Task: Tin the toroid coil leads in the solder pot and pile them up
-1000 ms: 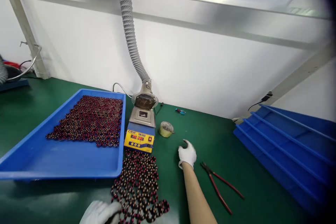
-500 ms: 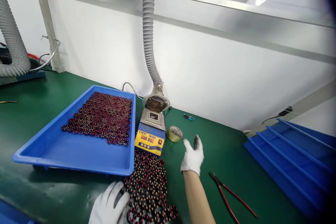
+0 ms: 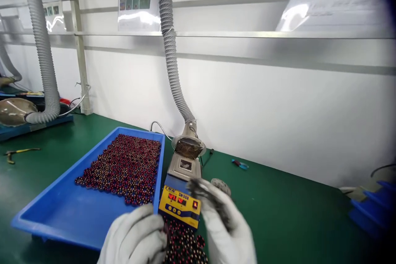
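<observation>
My left hand (image 3: 134, 237), in a white glove, is at the bottom centre with its fingers curled in. A dark reddish bit shows at its fingertips, too hidden to name. Just right of it lies a pile of small dark wound ring coils (image 3: 185, 241), with red and copper-coloured marks. My right hand (image 3: 227, 227), gloved with dark-stained fingertips, is raised before the yellow-and-blue solder pot (image 3: 179, 206). Its fingers look drawn together, but blur hides what they hold. Behind it, a round container with a grey top (image 3: 221, 186) is partly covered.
A blue tray (image 3: 74, 222) at left holds many more ring coils (image 3: 123, 165) in its far part. A grey duct (image 3: 168, 41) hangs down to the solder pot. Farther back are a small blue-handled tool (image 3: 240, 164), blue trays (image 3: 374, 210) at right and a yellow-handled tool (image 3: 21, 151).
My right hand has come away from the round container, leftward and closer to me. My left hand has moved up and right, its fingers curling more. The view has tilted up.
</observation>
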Available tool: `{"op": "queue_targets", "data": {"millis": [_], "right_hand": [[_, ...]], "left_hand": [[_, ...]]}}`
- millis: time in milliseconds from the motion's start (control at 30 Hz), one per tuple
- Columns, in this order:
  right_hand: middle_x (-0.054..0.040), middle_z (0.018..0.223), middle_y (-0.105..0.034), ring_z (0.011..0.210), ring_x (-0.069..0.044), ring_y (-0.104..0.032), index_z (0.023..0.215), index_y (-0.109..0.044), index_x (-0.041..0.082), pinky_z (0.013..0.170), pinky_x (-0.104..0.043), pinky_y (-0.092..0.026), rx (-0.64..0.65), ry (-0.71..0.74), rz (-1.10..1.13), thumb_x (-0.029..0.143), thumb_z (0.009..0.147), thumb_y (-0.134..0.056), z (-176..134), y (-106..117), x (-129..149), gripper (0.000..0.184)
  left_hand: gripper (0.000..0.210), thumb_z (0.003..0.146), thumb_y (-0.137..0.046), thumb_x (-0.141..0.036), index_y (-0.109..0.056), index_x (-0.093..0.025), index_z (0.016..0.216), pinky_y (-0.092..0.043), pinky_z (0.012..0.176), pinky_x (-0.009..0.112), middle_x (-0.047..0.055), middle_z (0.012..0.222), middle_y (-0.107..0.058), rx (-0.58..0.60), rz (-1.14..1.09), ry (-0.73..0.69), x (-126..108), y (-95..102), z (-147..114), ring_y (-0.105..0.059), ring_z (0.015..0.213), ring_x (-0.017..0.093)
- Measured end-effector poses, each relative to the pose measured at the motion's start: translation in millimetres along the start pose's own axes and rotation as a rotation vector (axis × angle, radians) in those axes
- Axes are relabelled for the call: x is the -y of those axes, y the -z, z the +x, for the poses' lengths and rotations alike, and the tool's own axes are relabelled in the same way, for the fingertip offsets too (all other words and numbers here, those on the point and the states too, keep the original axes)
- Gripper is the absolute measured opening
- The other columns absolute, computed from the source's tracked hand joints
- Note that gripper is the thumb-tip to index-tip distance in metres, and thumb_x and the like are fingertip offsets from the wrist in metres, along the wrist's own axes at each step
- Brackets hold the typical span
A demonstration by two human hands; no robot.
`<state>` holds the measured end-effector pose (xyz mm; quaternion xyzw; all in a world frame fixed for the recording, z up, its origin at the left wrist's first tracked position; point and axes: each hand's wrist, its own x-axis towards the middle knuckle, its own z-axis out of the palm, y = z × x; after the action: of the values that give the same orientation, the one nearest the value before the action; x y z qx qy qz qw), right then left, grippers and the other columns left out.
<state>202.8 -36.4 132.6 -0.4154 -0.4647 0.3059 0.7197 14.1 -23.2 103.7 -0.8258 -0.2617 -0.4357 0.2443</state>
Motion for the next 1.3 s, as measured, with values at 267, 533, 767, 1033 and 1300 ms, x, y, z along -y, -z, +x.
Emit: {"op": "queue_targets", "data": {"millis": [267, 533, 767, 1033, 1300], "right_hand": [[-0.002, 0.085, -0.073, 0.081, -0.022, -0.067, 0.082, -0.071, 0.03, 0.074, -0.032, -0.055, 0.135, -0.153, 0.401, 0.044, 0.066, -0.07, 24.6, -0.6, -36.1, 0.021], [-0.0058, 0.069, -0.072, 0.063, -0.02, -0.065, 0.066, -0.07, 0.021, 0.061, -0.03, -0.054, 0.021, -0.095, 0.307, 0.042, 0.051, -0.08, 37.7, 21.7, -54.8, 0.028], [-0.0011, 0.068, -0.067, 0.061, -0.014, -0.062, 0.074, -0.066, 0.022, 0.058, -0.022, -0.052, 0.071, -0.015, 0.076, 0.033, 0.063, -0.074, 27.4, 6.9, -30.1, 0.017], [-0.0029, 0.073, -0.069, 0.069, -0.019, -0.064, 0.071, -0.072, 0.026, 0.063, -0.026, -0.053, 0.165, 0.074, 0.071, 0.025, 0.06, -0.076, 33.4, 14.8, -23.4, 0.012], [-0.0006, 0.075, -0.07, 0.072, -0.015, -0.063, 0.069, -0.07, 0.024, 0.074, -0.029, -0.051, -0.109, -0.257, 0.522, 0.036, 0.063, -0.075, 30.8, 9.9, -21.0, 0.015]], "left_hand": [[0.017, 0.08, -0.055, -0.028, -0.059, -0.026, 0.096, -0.055, 0.079, 0.042, 0.006, 0.101, -0.064, -0.278, -0.103, 0.011, -11.3, -48.5, 76.5, -0.05, 0.113, 0.027], [0.06, 0.075, -0.062, -0.031, -0.037, -0.021, 0.129, -0.057, 0.082, 0.038, 0.012, 0.121, -0.058, 0.032, -0.519, 0.499, -23.5, -68.5, 57.9, -0.059, 0.106, 0.026], [0.04, 0.074, -0.053, -0.013, -0.053, -0.025, 0.112, -0.057, 0.078, 0.032, 0.003, 0.101, -0.068, -0.029, -0.512, 0.302, -5.6, -66.9, 58.5, -0.064, 0.091, 0.019], [0.033, 0.08, -0.052, -0.021, -0.048, -0.022, 0.113, -0.055, 0.077, 0.038, 0.006, 0.103, -0.066, 0.056, -0.521, 0.149, 4.4, -62.2, 61.2, -0.061, 0.095, 0.021], [0.024, 0.082, -0.053, -0.019, -0.051, -0.018, 0.106, -0.053, 0.072, 0.04, 0.007, 0.095, -0.067, 0.062, -0.47, 0.098, -1.0, -58.4, 69.1, -0.061, 0.09, 0.023]]}}
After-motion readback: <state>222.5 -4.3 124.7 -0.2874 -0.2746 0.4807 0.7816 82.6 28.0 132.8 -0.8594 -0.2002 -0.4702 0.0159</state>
